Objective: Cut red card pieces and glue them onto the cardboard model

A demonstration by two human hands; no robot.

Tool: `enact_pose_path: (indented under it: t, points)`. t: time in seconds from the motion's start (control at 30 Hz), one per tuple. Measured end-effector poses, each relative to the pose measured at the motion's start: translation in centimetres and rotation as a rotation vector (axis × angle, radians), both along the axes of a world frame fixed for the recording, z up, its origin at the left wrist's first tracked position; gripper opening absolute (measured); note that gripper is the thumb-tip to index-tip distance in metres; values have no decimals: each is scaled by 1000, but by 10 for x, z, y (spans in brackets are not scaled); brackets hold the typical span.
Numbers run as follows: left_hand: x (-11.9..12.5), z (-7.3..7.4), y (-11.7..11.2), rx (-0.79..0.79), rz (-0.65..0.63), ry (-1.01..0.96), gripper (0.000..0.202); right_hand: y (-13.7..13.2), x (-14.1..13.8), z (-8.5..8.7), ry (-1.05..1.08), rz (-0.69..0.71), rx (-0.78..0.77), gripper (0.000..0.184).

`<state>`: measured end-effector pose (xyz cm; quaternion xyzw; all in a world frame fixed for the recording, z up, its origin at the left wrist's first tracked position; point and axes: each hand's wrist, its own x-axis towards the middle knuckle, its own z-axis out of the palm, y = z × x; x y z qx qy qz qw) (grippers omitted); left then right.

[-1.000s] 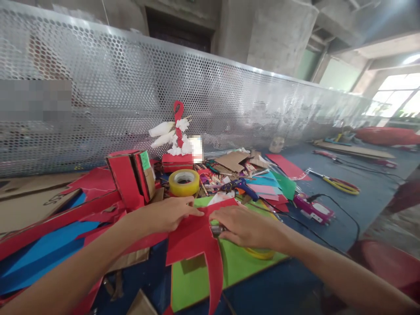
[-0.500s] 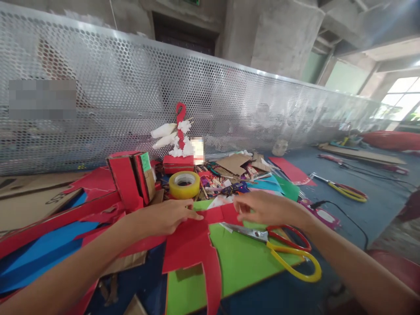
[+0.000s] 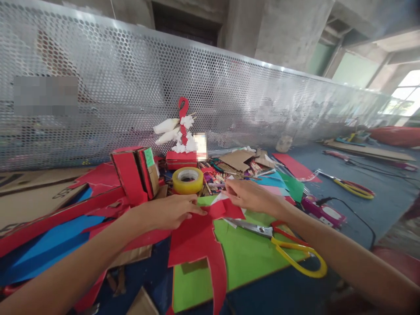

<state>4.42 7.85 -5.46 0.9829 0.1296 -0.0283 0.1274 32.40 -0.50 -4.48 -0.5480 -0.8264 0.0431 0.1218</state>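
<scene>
My left hand rests on a cut red card sheet, its index finger stretched along the top edge and the other fingers curled against it. My right hand is closed, fingertips bent inward over the card's upper strip. Whatever lies inside those fingers is hidden. Just below them the red strip has a raised, folded flap, with a white piece of paper behind it. Under the red card lies a green board. Large scissors with red and yellow handles lie open on it, below my right wrist.
A yellow tape roll lies beyond my left hand. Behind it stand a red cardboard box and a red-and-white model. Scraps and pencils clutter the middle. Pliers and a corded pink power strip lie right. Perforated metal panels border the back.
My right hand has shifted up and left, its fingers curling tighter. The red strip beneath it now shows a lifted fold. My left hand stays on the card; the view has shifted slightly.
</scene>
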Motion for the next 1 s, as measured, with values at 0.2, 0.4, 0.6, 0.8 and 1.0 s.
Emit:
enact_pose_path:
  t: [0.2,0.4,0.6,0.8,1.0]
  points:
    - [1,5,-3,-11,2,38,57,-5,-3,23,299,11,103,7]
    - [0,3,-3,-16,26,2,56,-26,-21,29,115,361,-165,23]
    - [2,0,-1,13,26,19,54,-32,-42,6,-190,797,-170,40]
    - [2,-3,1,-2,11,19,54,-35,-49,-2,-176,806,-11,31]
    - [1,0,-1,2,8,13,53,-38,-52,9,-350,841,27,55]
